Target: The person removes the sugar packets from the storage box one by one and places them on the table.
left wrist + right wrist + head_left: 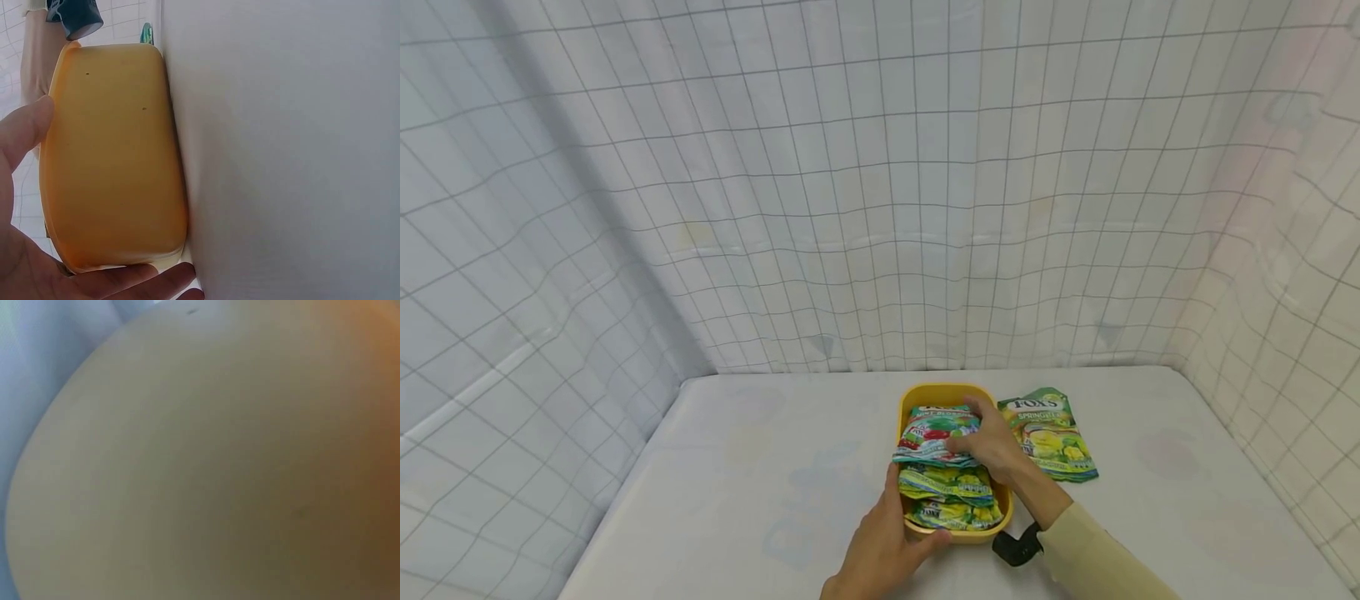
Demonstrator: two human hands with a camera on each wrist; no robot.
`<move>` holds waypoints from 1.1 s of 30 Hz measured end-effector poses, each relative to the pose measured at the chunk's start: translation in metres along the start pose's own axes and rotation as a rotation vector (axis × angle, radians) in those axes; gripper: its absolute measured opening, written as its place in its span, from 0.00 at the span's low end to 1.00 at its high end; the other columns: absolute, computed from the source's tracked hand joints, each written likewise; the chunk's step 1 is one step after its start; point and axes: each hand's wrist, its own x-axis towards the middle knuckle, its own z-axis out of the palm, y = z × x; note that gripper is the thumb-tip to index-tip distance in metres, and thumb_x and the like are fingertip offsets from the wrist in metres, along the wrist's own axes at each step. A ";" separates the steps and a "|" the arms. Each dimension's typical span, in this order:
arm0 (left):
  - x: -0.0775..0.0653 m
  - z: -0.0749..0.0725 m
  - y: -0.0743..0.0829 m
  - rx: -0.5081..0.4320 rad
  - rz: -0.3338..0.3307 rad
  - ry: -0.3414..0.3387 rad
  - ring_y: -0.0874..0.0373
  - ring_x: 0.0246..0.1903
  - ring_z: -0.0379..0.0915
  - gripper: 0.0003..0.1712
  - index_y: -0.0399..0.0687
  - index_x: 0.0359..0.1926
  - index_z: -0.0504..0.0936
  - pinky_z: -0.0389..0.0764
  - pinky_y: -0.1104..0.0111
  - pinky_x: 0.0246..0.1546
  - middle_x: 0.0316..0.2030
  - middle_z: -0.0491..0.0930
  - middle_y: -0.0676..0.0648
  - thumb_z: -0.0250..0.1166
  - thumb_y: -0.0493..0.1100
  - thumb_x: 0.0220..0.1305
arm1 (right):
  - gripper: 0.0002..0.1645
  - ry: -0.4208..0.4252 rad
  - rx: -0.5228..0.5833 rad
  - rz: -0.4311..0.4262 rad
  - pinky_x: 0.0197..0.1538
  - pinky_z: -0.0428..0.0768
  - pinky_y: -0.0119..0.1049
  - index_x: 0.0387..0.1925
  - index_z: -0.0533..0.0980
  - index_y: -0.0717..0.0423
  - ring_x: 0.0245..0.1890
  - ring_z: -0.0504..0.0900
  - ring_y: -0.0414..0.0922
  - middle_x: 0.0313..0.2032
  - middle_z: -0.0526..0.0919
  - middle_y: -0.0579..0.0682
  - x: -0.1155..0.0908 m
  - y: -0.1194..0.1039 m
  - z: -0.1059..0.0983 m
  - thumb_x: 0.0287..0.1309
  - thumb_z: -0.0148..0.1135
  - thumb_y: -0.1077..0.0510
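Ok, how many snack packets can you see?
4 visible: in the yellow bin, a teal packet at the right hand, a middle packet and a front packet; an outer packet lies right of the bin. More may be hidden beneath.

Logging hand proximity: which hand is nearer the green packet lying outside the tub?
Right. The right hand holds a teal packet at the yellow tub, just left of the green packet; the left hand grips the tub's near-left corner, farther off.

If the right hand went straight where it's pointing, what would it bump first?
The teal packet: the right hand already touches it. Past that, probably the left rim of the yellow basket, though depth is hard to judge.
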 end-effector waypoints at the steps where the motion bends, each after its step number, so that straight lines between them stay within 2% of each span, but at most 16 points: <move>1: 0.000 0.000 0.000 -0.002 0.000 0.000 0.37 0.61 0.73 0.72 0.33 0.79 0.40 0.76 0.43 0.56 0.70 0.66 0.30 0.67 0.75 0.57 | 0.50 -0.002 0.007 -0.003 0.47 0.80 0.47 0.75 0.60 0.63 0.58 0.73 0.63 0.71 0.59 0.70 0.000 0.000 0.000 0.53 0.74 0.71; 4: 0.000 0.000 0.000 -0.009 -0.006 -0.002 0.37 0.62 0.72 0.72 0.34 0.80 0.40 0.75 0.43 0.57 0.70 0.65 0.31 0.67 0.75 0.57 | 0.49 -0.013 0.032 -0.020 0.46 0.81 0.45 0.74 0.61 0.64 0.57 0.74 0.62 0.71 0.60 0.69 0.000 0.000 -0.001 0.53 0.74 0.71; 15: 0.000 0.000 0.000 -0.023 -0.006 0.000 0.36 0.63 0.71 0.72 0.34 0.80 0.39 0.74 0.43 0.58 0.71 0.64 0.31 0.68 0.74 0.57 | 0.45 -0.075 0.093 -0.043 0.52 0.81 0.47 0.73 0.62 0.66 0.67 0.67 0.65 0.73 0.60 0.68 0.002 0.002 -0.005 0.57 0.70 0.74; 23: -0.001 0.000 -0.001 -0.009 0.003 0.003 0.37 0.63 0.71 0.72 0.33 0.80 0.39 0.75 0.43 0.58 0.70 0.64 0.31 0.66 0.75 0.58 | 0.44 -0.093 0.101 -0.039 0.43 0.80 0.43 0.74 0.64 0.62 0.54 0.77 0.58 0.73 0.60 0.66 0.003 0.003 -0.005 0.56 0.65 0.78; 27: -0.001 0.000 -0.001 0.004 0.021 0.010 0.37 0.63 0.71 0.71 0.33 0.79 0.39 0.75 0.44 0.57 0.70 0.64 0.30 0.65 0.75 0.59 | 0.43 -0.088 0.092 -0.030 0.42 0.79 0.42 0.73 0.65 0.62 0.58 0.75 0.60 0.72 0.61 0.66 0.003 0.001 -0.006 0.56 0.65 0.78; 33: -0.001 0.000 -0.001 -0.003 0.017 0.002 0.37 0.63 0.71 0.71 0.32 0.79 0.40 0.75 0.44 0.57 0.70 0.64 0.30 0.66 0.75 0.59 | 0.44 -0.091 0.106 -0.028 0.43 0.77 0.42 0.73 0.64 0.63 0.69 0.64 0.65 0.73 0.60 0.66 0.000 0.001 -0.006 0.56 0.64 0.79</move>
